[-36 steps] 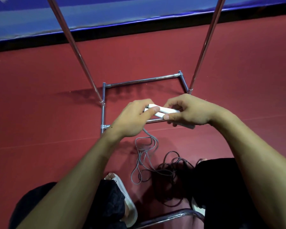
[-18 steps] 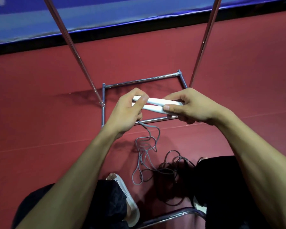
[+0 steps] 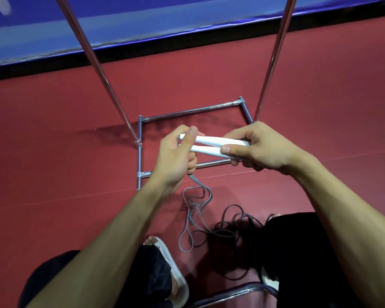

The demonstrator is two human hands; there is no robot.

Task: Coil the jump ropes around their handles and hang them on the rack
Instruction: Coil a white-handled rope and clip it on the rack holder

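Two white jump-rope handles (image 3: 211,144) lie side by side between my hands, above the rack's base. My right hand (image 3: 256,145) grips their right ends, thumb pressed on the near handle. My left hand (image 3: 176,156) holds their left ends, its thumb on top, and its curled fingers hold the grey rope (image 3: 198,207), which drops from that hand in loose loops to the floor. A black jump rope (image 3: 233,230) lies tangled on the floor beside my right knee. The metal rack (image 3: 187,112) stands in front, two uprights rising out of view.
The red floor (image 3: 53,163) stretches around the rack's base frame. A blue padded wall (image 3: 142,23) runs along the back. My feet in white slippers (image 3: 173,272) and a chrome chair bar (image 3: 231,294) are at the bottom.
Both hands lifted the handles higher and away from me. My left hand shifted along the handle ends, thumb now on top, and the grey rope hangs from it.
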